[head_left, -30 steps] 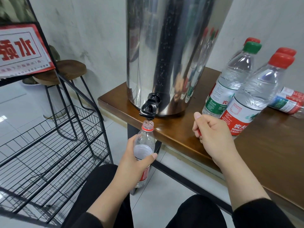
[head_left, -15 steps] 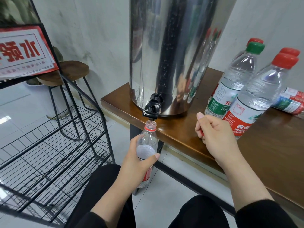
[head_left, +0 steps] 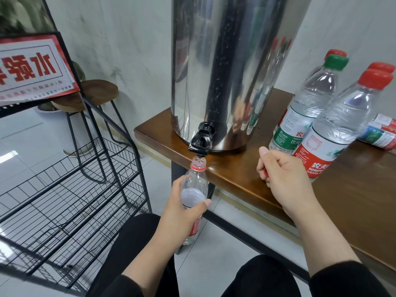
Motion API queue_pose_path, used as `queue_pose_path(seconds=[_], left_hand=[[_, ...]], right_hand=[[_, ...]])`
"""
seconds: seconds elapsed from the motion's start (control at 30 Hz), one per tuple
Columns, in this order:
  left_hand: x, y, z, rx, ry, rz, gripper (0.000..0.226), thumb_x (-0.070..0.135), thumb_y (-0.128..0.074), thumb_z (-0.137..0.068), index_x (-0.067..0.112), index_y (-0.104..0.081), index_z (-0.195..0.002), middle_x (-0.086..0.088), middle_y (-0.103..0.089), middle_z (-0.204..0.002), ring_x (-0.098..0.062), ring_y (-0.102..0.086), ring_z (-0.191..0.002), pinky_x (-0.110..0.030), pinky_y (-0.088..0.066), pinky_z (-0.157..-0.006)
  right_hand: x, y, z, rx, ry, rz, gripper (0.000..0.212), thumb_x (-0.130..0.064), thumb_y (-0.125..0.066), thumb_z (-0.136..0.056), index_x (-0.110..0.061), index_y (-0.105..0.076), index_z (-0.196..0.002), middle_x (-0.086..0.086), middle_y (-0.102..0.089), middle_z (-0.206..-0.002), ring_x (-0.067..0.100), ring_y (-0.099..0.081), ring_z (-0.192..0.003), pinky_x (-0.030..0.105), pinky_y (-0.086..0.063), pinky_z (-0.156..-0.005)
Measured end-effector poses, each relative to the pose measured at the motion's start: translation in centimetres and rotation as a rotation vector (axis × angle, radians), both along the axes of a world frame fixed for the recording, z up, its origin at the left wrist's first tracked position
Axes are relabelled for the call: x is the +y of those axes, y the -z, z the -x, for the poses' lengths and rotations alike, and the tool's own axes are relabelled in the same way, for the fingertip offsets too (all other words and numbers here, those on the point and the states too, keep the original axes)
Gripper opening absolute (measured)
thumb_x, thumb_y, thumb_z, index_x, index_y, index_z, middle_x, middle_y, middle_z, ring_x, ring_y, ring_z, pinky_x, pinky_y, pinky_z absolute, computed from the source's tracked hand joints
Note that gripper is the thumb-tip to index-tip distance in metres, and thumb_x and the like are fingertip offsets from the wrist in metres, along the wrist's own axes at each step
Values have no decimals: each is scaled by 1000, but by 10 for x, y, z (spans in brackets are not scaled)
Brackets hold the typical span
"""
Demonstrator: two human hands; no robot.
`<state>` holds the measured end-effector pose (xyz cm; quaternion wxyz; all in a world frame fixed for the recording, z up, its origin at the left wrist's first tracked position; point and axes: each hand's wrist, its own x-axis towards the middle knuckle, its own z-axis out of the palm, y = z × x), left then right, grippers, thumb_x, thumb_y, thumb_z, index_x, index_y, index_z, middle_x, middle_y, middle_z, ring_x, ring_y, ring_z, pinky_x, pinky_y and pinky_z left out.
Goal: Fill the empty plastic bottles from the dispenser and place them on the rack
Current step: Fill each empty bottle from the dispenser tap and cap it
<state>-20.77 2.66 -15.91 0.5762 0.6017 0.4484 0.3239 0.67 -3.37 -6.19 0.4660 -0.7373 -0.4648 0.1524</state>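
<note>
Backing everything: grey plaster wall, pale tiled floor, wooden table (head_left: 353,211) bearing the steel dispenser (head_left: 231,71).

Filling in progress:
- Gripping the open bottle (head_left: 196,189) in the left hand (head_left: 182,213), fingers and thumb wrapped round the label band, mouth sitting directly under the black tap (head_left: 201,142); water standing at roughly the upper-middle of the body.
- Curling the right hand (head_left: 285,174) round a red cap (head_left: 266,174), only a sliver showing, over the table edge.
- Keeping the bottle upright and its mouth centred just below the spout; gripping lightly to avoid squeezing thin plastic and spilling.
- Watching the level and shutting the tap before the neck floods.
- Leaving the capped bottles (head_left: 334,129) on the table and the wire rack (head_left: 70,200) on the left untouched for now.

Differing from one second earlier:
- Level rising slightly.
- Both hands holding the same positions and grips.
- View shifting slightly, dispenser sitting further right in frame.
</note>
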Motion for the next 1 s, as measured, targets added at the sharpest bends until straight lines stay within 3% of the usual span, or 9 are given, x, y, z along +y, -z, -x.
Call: queue_pose_path(seconds=[0.6, 1.0], left_hand=[[0, 2, -1, 12, 8, -9, 65, 36, -79, -87, 47, -40, -137, 11, -62, -124, -12, -64, -112, -22, -51, -84], [0, 1, -2, 10, 3, -19, 63, 34, -80, -87, 49, -41, -134, 17, -63, -119, -2, -64, -107, -19, -49, -84]], right_hand=[[0, -1, -1, 3, 4, 13, 49, -44, -45, -105, -15, -61, -69, 5, -61, -65, 6, -53, -58, 35, -48, -65], [0, 0, 0, 17, 4, 4, 49, -44, -46, -105, -14, -61, -69, 6, -61, -64, 8, -53, -59, 36, -47, -64]])
